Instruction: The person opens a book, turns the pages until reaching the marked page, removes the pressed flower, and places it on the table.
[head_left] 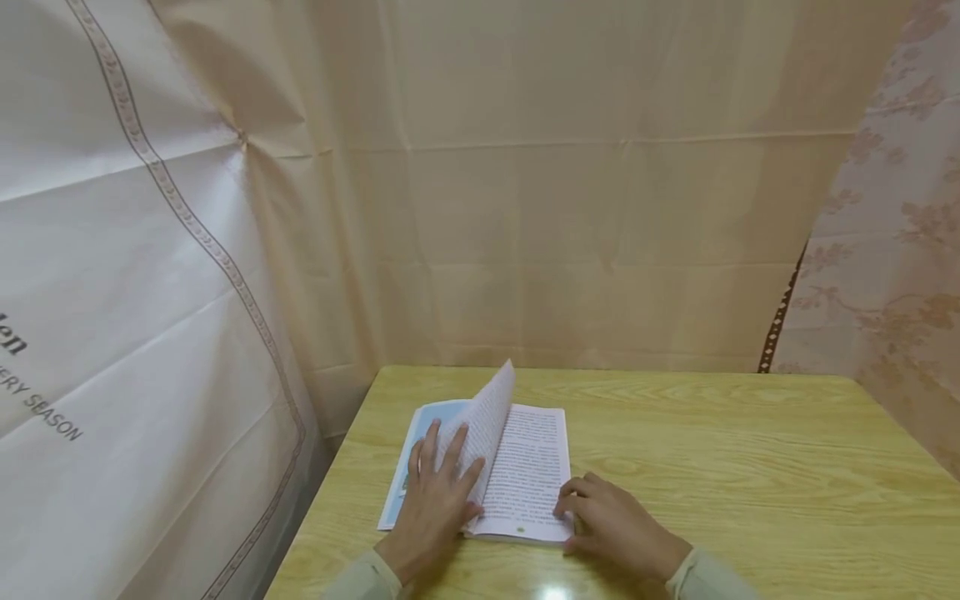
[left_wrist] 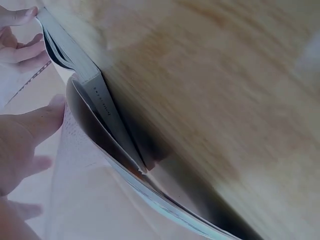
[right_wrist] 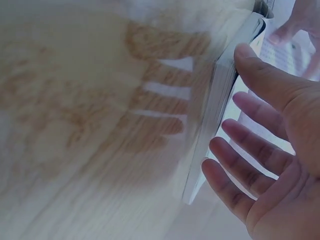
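Paper pages of the book [head_left: 517, 467], lower centre on the wooden table [head_left: 750, 467], look thin, floppy and tearable. Left hand [head_left: 435, 500] presses flat, fingers spread, on a lifting page, best taken at its outer edge; right hand [head_left: 615, 521] rests at the right page's corner, fingers loosely bent.

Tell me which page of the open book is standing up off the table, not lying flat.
The page rising by the spine of the book, under the left hand fingers. The printed right-hand page lies flat, next to the right hand.
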